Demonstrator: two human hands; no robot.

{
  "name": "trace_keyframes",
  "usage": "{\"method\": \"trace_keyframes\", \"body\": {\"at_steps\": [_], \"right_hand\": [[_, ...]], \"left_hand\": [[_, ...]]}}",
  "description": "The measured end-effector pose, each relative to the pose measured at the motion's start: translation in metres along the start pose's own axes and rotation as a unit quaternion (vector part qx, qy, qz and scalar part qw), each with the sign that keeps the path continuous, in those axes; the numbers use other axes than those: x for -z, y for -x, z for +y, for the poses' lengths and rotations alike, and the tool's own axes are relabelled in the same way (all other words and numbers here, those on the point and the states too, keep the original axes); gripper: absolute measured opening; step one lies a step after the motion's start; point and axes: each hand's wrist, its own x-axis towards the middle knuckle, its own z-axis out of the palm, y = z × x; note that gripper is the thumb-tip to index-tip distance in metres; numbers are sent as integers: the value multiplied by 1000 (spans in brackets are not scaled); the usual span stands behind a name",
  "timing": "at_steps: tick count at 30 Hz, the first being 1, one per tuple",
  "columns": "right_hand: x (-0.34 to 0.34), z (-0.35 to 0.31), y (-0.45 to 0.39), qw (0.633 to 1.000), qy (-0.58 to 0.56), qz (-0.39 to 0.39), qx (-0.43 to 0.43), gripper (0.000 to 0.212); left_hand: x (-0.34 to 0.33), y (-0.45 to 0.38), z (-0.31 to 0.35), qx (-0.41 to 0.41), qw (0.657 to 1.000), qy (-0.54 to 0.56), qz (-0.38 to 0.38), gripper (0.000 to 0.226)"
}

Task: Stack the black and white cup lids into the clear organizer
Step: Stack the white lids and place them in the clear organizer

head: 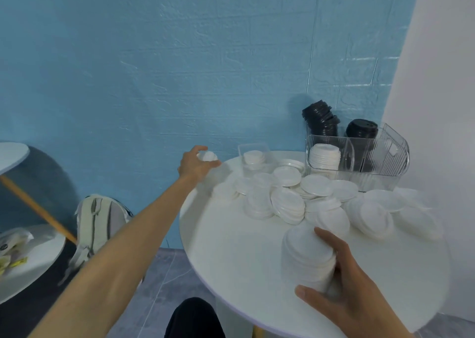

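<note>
Already black and white lids fill the organizer (pixel 357 155); beyond the right hand (pixel 341 281) fingers gripping a white stack (pixel 305 258), many remain; left hand (pixel 195 163) seemingly pinches one lid (pixel 208 155).

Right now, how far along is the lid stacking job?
Partly done. The clear organizer already holds black lids at the back and a white lid stack in front. In hand: the right hand has its grip around a stack of white lids, and the left hand holds a small white lid at the table's far edge. Left: many loose white lids across the round table.
</note>
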Motion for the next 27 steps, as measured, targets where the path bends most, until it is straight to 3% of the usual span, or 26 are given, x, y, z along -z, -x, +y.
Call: {"method": "trace_keyframes", "body": {"at_steps": [8, 21, 27], "right_hand": [[0, -3, -6, 1000, -4, 6, -15, 102], [-2, 0, -8, 999, 6, 3, -32, 103], [-1, -1, -7, 1000, 3, 1, -22, 99]], "left_hand": [[-29, -15, -24, 5, 998, -39, -49, 59], [-30, -10, -36, 27, 997, -48, -53, 60], [-5, 9, -12, -57, 998, -23, 2, 53]]}}
